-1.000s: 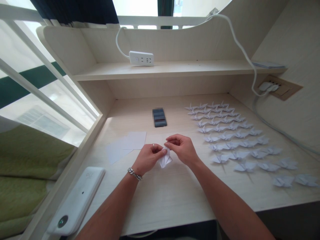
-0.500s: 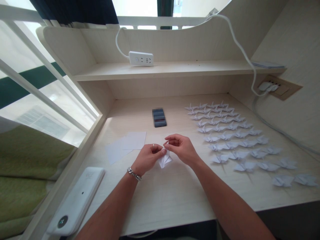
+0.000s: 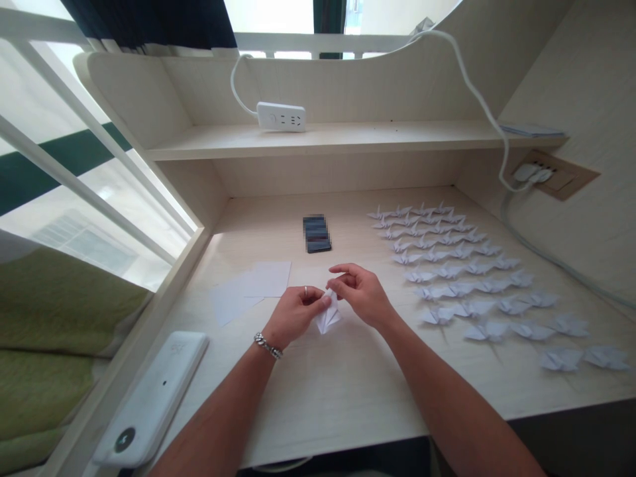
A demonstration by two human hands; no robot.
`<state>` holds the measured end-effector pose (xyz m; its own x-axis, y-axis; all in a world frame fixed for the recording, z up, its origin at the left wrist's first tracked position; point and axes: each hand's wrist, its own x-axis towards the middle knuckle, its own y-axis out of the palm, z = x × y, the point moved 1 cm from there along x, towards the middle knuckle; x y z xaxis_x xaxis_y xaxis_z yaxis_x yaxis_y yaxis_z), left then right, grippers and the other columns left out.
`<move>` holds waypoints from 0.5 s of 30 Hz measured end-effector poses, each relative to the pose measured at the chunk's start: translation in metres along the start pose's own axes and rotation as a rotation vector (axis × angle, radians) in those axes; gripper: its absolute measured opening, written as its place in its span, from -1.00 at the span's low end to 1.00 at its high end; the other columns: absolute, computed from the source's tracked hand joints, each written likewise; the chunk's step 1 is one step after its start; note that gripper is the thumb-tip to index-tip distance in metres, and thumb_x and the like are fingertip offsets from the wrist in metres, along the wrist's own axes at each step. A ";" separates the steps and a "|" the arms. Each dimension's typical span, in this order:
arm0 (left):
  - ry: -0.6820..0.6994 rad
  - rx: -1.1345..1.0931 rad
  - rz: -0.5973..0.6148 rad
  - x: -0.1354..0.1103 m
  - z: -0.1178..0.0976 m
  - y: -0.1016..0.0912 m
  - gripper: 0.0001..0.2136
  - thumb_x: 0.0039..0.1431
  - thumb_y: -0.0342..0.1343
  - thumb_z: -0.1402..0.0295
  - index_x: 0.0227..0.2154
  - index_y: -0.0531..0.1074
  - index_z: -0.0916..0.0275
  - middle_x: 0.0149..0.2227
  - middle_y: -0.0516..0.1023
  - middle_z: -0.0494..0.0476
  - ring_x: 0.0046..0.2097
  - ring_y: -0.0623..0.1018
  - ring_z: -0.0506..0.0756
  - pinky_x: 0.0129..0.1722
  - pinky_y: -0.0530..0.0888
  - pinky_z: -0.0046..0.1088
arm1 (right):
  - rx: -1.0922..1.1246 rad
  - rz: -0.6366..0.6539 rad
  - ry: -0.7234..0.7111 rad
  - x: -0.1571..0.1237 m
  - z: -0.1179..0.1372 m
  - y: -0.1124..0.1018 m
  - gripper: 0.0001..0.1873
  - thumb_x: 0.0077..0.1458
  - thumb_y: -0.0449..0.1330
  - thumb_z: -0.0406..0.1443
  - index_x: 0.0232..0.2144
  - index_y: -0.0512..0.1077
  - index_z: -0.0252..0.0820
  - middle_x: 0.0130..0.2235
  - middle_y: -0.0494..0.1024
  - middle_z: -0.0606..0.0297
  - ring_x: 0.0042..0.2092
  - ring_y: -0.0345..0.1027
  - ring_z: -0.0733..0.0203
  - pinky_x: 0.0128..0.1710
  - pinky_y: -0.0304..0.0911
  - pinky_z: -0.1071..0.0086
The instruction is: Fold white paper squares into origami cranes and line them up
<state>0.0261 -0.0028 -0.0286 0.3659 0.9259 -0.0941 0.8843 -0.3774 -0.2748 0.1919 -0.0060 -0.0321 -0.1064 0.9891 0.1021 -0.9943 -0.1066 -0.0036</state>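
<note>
A small folded white paper (image 3: 328,319) is held above the middle of the desk, its pleated lower end fanning toward me. My left hand (image 3: 299,311) pinches it between thumb and fingers from the left side. At its upper tip, the thumb and fingertips of my right hand (image 3: 362,293) close on the paper, with the index finger raised slightly. Left of my hands, several flat white paper sheets (image 3: 268,279) lie overlapping. Rows of folded paper cranes (image 3: 464,268) cover the right part of the desk.
A dark phone-like object (image 3: 317,234), blurred out, lies behind my hands. At the front left sits a white power bank (image 3: 154,401). A power strip (image 3: 281,117) stands on the shelf (image 3: 348,136), and a white cable (image 3: 479,93) hangs to the wall socket (image 3: 559,175).
My right fingers have shifted slightly at the paper's upper tip, the thumb now more tucked in. The left hand keeps its pinch almost unmoved.
</note>
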 end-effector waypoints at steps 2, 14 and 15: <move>0.012 0.027 0.000 0.000 0.002 0.000 -0.72 0.04 0.18 0.15 -0.49 0.54 0.31 -0.52 0.51 0.05 -0.46 0.39 0.01 -0.44 0.30 -0.49 | -0.021 0.051 0.014 0.000 0.000 -0.001 -0.58 -0.11 0.35 -0.26 -0.15 0.44 -0.22 -0.41 0.56 0.29 -0.37 0.44 0.22 -0.32 0.36 0.34; 0.034 0.040 0.007 0.000 0.000 0.001 -0.77 0.06 0.18 0.22 -0.43 0.59 0.30 -0.48 0.56 0.08 -0.44 0.44 0.03 -0.42 0.32 -0.49 | -0.032 -0.021 0.001 -0.001 0.001 0.000 -0.78 -0.09 0.32 -0.31 -0.31 0.48 -0.21 -0.50 0.55 0.32 -0.45 0.41 0.24 -0.42 0.31 0.38; 0.031 0.033 0.010 0.000 0.000 0.002 -0.78 0.05 0.18 0.24 -0.44 0.59 0.31 -0.49 0.56 0.07 -0.44 0.43 0.02 -0.43 0.32 -0.49 | -0.032 -0.022 -0.002 -0.002 0.001 -0.001 -0.79 -0.07 0.31 -0.30 -0.30 0.48 -0.21 -0.50 0.55 0.31 -0.46 0.42 0.24 -0.42 0.32 0.38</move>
<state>0.0276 -0.0033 -0.0288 0.3841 0.9208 -0.0674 0.8705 -0.3856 -0.3058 0.1928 -0.0077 -0.0308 -0.0845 0.9910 0.1040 -0.9961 -0.0814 -0.0334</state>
